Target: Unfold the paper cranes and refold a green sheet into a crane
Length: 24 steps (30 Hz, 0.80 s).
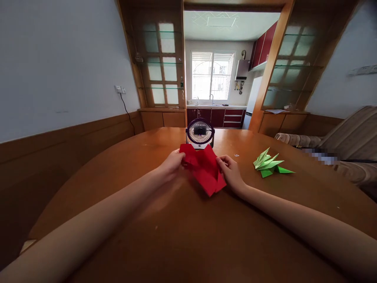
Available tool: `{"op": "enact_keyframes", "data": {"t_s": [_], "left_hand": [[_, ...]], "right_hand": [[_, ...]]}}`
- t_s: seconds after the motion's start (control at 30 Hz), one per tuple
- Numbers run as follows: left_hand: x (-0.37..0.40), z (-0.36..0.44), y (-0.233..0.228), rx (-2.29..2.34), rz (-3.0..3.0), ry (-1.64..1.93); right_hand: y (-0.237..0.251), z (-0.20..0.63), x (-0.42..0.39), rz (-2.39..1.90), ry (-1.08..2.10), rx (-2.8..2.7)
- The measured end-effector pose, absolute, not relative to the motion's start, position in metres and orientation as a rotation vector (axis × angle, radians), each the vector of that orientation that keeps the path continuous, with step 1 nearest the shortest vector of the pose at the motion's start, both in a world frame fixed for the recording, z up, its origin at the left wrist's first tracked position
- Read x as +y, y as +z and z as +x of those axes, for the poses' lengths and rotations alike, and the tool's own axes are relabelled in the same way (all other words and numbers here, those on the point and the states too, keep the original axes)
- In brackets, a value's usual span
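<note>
Now both hands' fingers [180, 155] pinching red paper [204, 167]

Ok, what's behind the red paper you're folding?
A small round desk fan stands on the wooden table just behind the red paper, which the left hand and right hand grip. The paper covers most of the fan's base.

From where I stand, there are two folded paper pieces on the table: one red paper [204, 167] and one green paper figure [269, 164]. One small fan [200, 133] stands behind them, and two hands work.
</note>
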<state>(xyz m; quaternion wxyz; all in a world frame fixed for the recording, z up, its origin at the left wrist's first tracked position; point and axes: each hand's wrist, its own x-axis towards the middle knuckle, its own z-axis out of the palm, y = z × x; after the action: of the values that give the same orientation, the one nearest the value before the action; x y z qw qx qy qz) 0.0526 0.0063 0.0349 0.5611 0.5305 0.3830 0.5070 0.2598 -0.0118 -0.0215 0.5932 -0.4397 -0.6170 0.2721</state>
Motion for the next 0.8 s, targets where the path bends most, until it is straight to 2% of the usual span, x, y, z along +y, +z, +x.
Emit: {"op": "enact_keyframes", "data": {"t_s": [0.17,0.57,0.7,0.8], "left_hand": [[0.017,0.030,0.043,0.937,1.203,1.106],[0.039,-0.009,0.030,1.143,1.413,0.931],[0.045,-0.008,0.023,1.302,1.564,0.990],[0.040,0.002,0.015,1.391,1.731,1.125]], "right_hand": [[-0.027,0.268,0.001,-1.071,0.652,-1.330],[-0.028,0.280,0.011,-1.167,0.703,-1.503],[-0.028,0.278,0.008,-1.182,0.692,-1.597],[-0.025,0.275,0.001,-1.220,0.500,-1.700]]}}
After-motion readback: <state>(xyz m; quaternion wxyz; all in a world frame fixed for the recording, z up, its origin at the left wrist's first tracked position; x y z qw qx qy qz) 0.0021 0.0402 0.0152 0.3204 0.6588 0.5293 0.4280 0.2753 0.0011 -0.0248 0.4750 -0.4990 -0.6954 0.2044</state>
